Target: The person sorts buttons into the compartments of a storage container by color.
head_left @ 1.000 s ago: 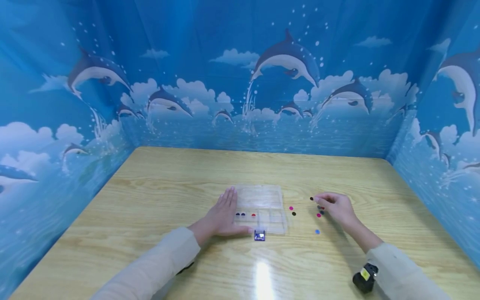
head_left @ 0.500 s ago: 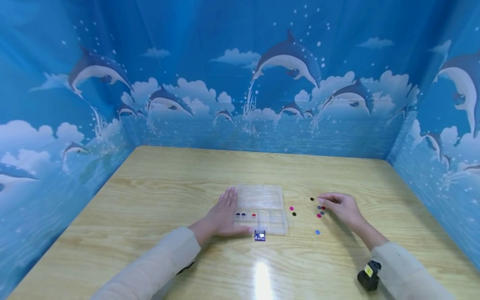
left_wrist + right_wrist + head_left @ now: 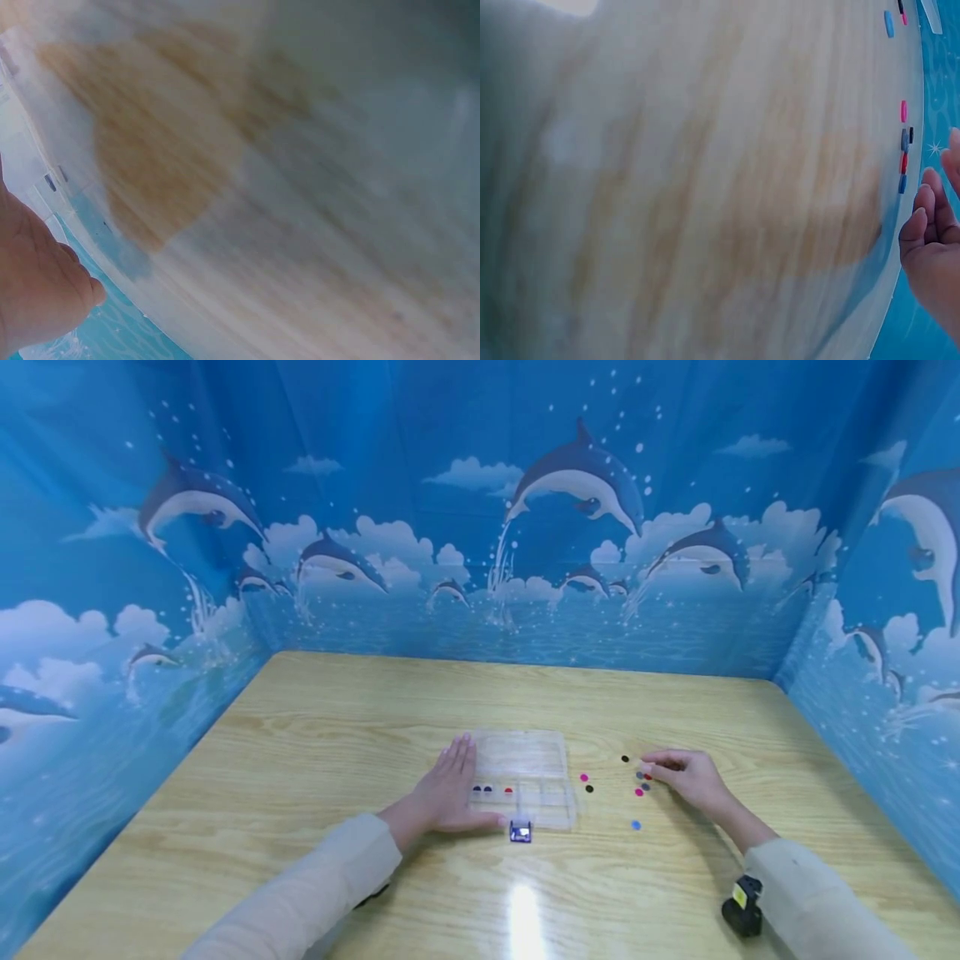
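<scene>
My left hand [image 3: 447, 789] rests with straight fingers against the left side of a clear plastic compartment box [image 3: 558, 818], its thumb along the front edge. The box's lid [image 3: 519, 753] lies back, away from me. Two dark discs and a red disc [image 3: 508, 791] sit in the left part of the box. My right hand [image 3: 686, 777] hovers over a small cluster of discs, fingers loosely bent, with nothing seen between them. Under its fingertips lie a red disc [image 3: 904, 163], a blue disc [image 3: 902, 184] and other discs. A pink disc [image 3: 639, 792] lies just nearer to me.
A small blue-purple piece [image 3: 521, 832] is at the box's front edge. Between box and right hand lie a pink disc [image 3: 584, 777] and black discs [image 3: 589, 789]. A light blue disc [image 3: 636, 825] lies nearer me. Dolphin-print curtains [image 3: 480, 610] surround the wooden table [image 3: 360, 710].
My right hand has moved slightly right, away from the black disc at the back and over the cluster of discs. The left hand and box have stayed in place.
</scene>
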{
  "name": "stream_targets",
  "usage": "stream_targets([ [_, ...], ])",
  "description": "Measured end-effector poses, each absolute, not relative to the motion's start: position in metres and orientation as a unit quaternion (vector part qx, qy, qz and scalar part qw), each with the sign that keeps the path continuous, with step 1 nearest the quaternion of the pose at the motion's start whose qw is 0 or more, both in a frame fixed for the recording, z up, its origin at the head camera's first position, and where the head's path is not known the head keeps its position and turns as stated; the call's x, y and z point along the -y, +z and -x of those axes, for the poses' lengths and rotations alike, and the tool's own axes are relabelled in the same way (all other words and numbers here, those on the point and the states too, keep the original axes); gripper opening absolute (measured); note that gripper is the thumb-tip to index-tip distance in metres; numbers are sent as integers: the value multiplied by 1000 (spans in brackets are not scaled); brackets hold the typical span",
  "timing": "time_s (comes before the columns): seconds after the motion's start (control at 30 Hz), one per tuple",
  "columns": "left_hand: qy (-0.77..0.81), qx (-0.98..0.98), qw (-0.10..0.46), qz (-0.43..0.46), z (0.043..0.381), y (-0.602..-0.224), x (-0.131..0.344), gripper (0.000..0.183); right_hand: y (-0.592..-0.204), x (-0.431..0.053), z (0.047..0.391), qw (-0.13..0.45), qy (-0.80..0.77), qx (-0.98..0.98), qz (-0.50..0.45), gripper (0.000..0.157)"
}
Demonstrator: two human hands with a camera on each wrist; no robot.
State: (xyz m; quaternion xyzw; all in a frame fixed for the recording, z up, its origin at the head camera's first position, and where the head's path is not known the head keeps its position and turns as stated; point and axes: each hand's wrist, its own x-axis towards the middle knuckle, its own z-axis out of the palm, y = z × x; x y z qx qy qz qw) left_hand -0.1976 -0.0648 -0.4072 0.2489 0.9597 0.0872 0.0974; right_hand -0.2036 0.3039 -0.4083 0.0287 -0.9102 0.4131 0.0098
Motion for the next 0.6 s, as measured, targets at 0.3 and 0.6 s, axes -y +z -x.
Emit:
stream_targets([
  [0.3,90,-959,101,-247,197,-408,65,118,-410,-309,205,-12,399,916,-35,39],
  [0.6,87,-959,96,-251,197,-408,65,117,-413,-313,207,-26,386,921,-37,35],
])
